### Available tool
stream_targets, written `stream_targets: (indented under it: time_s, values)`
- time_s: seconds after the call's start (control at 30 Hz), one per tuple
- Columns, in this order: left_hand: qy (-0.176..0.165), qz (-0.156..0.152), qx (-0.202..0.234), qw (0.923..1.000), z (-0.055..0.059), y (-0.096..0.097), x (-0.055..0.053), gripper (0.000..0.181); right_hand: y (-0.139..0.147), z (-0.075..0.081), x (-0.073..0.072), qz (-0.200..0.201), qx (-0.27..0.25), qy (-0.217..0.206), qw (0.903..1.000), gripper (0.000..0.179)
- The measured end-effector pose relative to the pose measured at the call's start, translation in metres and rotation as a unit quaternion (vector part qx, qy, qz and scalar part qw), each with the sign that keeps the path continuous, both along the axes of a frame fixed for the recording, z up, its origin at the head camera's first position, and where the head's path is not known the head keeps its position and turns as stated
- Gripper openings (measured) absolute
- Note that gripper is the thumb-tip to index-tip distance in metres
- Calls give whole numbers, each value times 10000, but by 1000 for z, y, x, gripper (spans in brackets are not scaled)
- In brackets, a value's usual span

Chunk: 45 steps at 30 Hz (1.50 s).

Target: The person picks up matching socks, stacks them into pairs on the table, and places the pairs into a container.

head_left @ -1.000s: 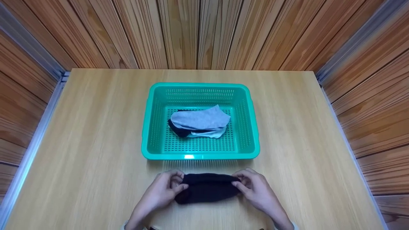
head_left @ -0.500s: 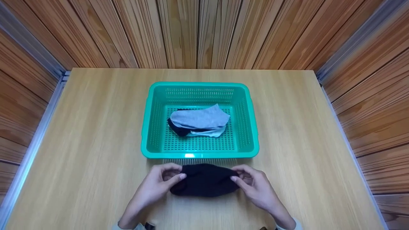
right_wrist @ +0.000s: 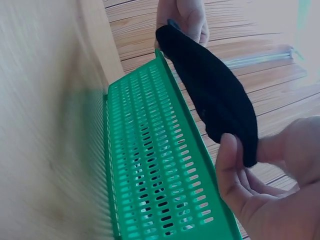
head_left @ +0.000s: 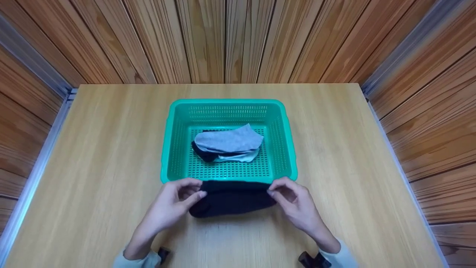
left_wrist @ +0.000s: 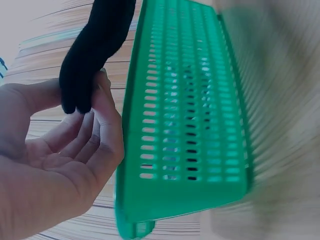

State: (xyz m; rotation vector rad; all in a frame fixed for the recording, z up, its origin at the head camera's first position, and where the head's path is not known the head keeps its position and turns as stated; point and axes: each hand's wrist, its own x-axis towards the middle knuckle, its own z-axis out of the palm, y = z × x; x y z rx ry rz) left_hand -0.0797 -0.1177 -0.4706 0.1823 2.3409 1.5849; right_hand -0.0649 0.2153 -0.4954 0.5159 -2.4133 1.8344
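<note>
My left hand [head_left: 169, 203] pinches the left end of a pair of black socks [head_left: 234, 199] between thumb and fingers. At the other end, my right hand [head_left: 297, 204] pinches them the same way. Stretched level between both hands, the socks overlap the near rim of a green basket [head_left: 165, 145] in the head view. In the left wrist view, two dark layers of the black socks [left_wrist: 100, 40] lie side by side at the fingertips. The right wrist view shows the socks [right_wrist: 215, 85] held above the height of the basket's rim [right_wrist: 187, 117].
Inside the basket lies a stack: a grey sock [head_left: 228, 140] on top, with a black sock [head_left: 203, 153] and a pale sock [head_left: 241, 157] showing beneath. The basket stands on a wooden table [head_left: 104, 167], with wood-panelled walls [head_left: 208, 41] behind and at both sides.
Both hands have carried the black socks forward, from in front of the basket to its near rim. The grip at each end stays the same. The stack in the basket has not changed.
</note>
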Motion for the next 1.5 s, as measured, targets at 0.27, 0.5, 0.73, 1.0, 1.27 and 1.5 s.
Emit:
stream_targets:
  time_s: [0.27, 0.5, 0.73, 1.0, 1.27, 1.5]
  values:
    - [678, 13, -273, 9973, 14, 0, -14, 25, -1, 14, -23, 299, 83, 380, 9988, 23]
    - [790, 3, -453, 9958, 25, 0, -28, 26, 1, 29, -38, 317, 353, 463, 9978, 23]
    - [1076, -164, -581, 9924, 38, -2, -52, 26, 5, 49, -53, 278, 865, 392, 9951, 21]
    - [1197, -499, -1027, 9862, 56, -4, -79, 26, 6, 70, -78, 192, 1712, 220, 9848, 19]
    - [1031, -764, -1622, 9784, 64, -6, -110, 20, -1, 78, -103, 366, 2163, 126, 9756, 19]
    - [1155, -875, -1827, 9724, 68, 3, -133, 16, -6, 87, -120, 220, 3191, 156, 9474, 19]
